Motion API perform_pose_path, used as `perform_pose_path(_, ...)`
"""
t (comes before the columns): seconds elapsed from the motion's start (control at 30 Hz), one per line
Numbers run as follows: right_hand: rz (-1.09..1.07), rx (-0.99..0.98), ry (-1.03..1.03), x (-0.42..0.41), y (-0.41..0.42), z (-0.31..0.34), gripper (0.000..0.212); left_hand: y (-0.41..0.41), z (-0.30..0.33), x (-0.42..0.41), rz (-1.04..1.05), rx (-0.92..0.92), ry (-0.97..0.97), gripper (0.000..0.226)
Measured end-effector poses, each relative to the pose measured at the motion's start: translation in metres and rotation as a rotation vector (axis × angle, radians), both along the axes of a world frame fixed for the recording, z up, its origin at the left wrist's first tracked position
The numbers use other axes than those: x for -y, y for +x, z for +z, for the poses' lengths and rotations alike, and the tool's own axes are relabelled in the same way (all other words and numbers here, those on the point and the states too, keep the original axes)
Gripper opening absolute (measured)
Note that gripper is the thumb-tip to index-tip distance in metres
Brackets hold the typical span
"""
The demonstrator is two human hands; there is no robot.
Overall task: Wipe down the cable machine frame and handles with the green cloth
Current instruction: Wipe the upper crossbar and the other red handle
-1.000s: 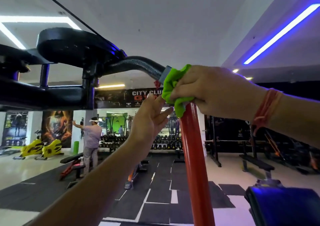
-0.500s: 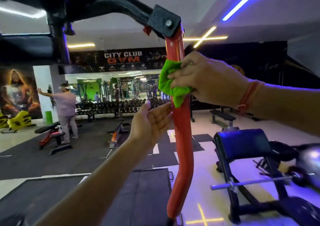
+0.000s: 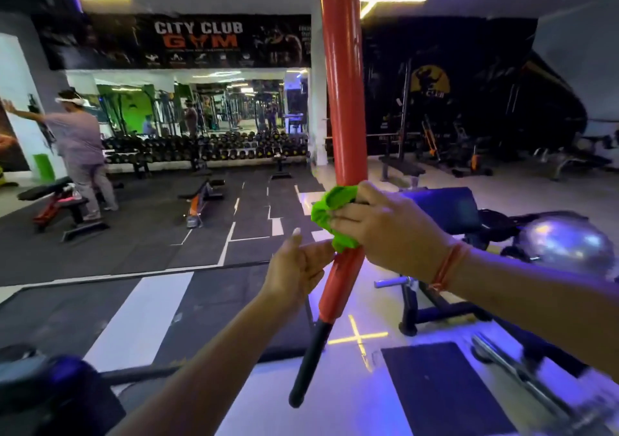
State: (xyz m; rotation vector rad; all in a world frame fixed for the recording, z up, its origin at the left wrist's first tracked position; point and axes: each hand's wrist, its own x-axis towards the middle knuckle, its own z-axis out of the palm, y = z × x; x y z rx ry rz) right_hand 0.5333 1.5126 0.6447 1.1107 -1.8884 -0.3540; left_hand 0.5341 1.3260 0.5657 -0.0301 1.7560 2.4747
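"CITY CLUB GYM" on the black wall banner [image 3: 197,38]; "CLUB" under the yellow wall logo [image 3: 430,82]

Right hand [image 3: 385,231] grips a bunched bright green cloth [image 3: 330,216] wrapped against a thick red padded upright bar [image 3: 341,100] of the cable machine, low on the red section. Thin orange thread band [image 3: 449,265] on the right wrist. Left hand [image 3: 294,271] just beside the bar below the cloth, palm toward it, fingers loosely bent, fingertips near the red padding; contact unclear. Below the red padding the bar continues as a narrower black tube [image 3: 308,365], angled down-left. Behind: a black padded bench [image 3: 445,208] to the right, a shiny silver exercise ball [image 3: 566,244], a long dumbbell rack [image 3: 207,151] under a mirror, and a person in a lilac shirt [image 3: 78,141] at left.
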Motion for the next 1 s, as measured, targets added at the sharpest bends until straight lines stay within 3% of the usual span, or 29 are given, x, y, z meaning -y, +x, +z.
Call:
perform_pose_path(0.1, 0.000, 0.138, -0.415, 0.001, 0.010, -0.024, 0.038, -0.002, -0.036, 0.003, 0.004, 0.048, -0.008, 0.067)
perform_pose_path(0.13, -0.024, 0.146, -0.458, 0.005, 0.012, -0.039, 0.037, -0.002, -0.047, 0.004, 0.005, 0.073, -0.020, 0.068)
perform_pose_path(0.27, -0.039, 0.177, -0.275, 0.012, 0.019, -0.106, 0.031, -0.003, -0.085, 0.008, -0.005, 0.141, -0.095, 0.066)
perform_pose_path(0.4, -0.046, 0.211, -0.639, 0.021, 0.022, -0.137, 0.043, -0.010, -0.120, 0.016, -0.056, 0.186, -0.153, 0.071)
perform_pose_path(0.57, -0.104, 0.404, -0.538, 0.029, 0.032, -0.228, 0.044, -0.015, -0.152, 0.022, -0.057, 0.225, -0.148, 0.072)
perform_pose_path(0.77, -0.086, 0.418, -0.699, 0.046, 0.032, -0.265, 0.034, -0.025, -0.195, 0.040, -0.104, 0.310, -0.299, 0.071)
perform_pose_path(0.93, -0.104, 0.633, -0.625, 0.058, 0.021, -0.327, 0.045, -0.031, -0.221, 0.053, -0.097, 0.323, -0.247, 0.072)
perform_pose_path(1.0, -0.074, 0.609, -0.637, 0.058, 0.026, -0.322, 0.038, -0.032, -0.225, 0.058, -0.100, 0.324, -0.225, 0.072)
